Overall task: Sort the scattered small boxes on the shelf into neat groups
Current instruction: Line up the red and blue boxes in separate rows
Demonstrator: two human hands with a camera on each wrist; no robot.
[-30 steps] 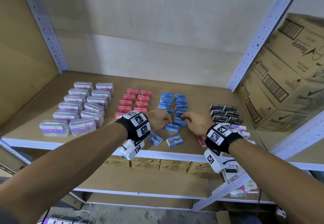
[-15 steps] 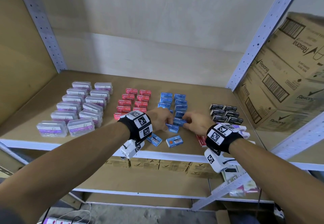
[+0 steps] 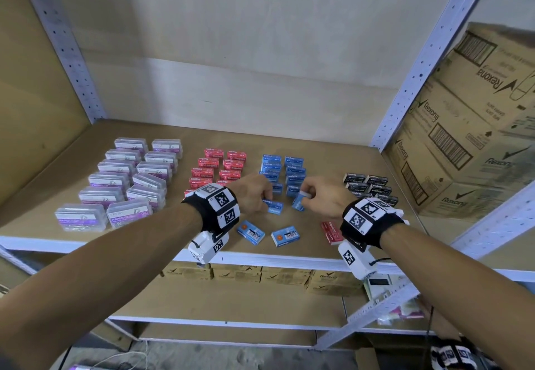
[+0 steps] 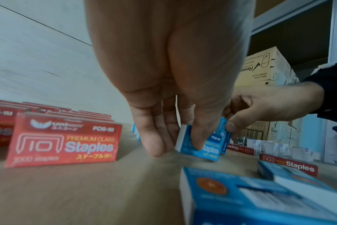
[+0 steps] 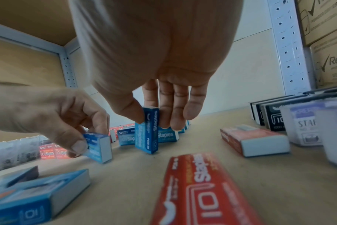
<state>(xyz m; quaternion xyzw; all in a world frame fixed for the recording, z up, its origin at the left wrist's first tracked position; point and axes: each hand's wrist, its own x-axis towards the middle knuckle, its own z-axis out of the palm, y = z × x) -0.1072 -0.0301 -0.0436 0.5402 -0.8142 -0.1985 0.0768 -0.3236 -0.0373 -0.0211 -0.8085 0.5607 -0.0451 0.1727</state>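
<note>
Two rows of blue staple boxes [image 3: 282, 171] stand in the middle of the shelf. My left hand [image 3: 254, 196] pinches one blue box [image 3: 274, 207] just in front of the left row; the left wrist view shows my thumb and fingers on that blue box [image 4: 202, 146]. My right hand [image 3: 324, 196] pinches another blue box [image 3: 298, 203], stood on end in front of the right row, also seen as the upright blue box [image 5: 147, 132]. Two loose blue boxes [image 3: 251, 232] [image 3: 285, 235] lie flat near the front edge, and a loose red box [image 3: 331, 232] lies by my right wrist.
Clear plastic paper-clip cases [image 3: 127, 178] fill the left of the shelf, red staple boxes [image 3: 217, 167] stand beside them, black boxes [image 3: 367, 185] sit at the right. Large cardboard cartons [image 3: 469, 126] stand beyond the right upright. The shelf's white front edge [image 3: 260, 261] runs below my wrists.
Both hands have lifted slightly and drawn toward the front of the blue rows, each with a blue box; the right-hand box now stands on end.
</note>
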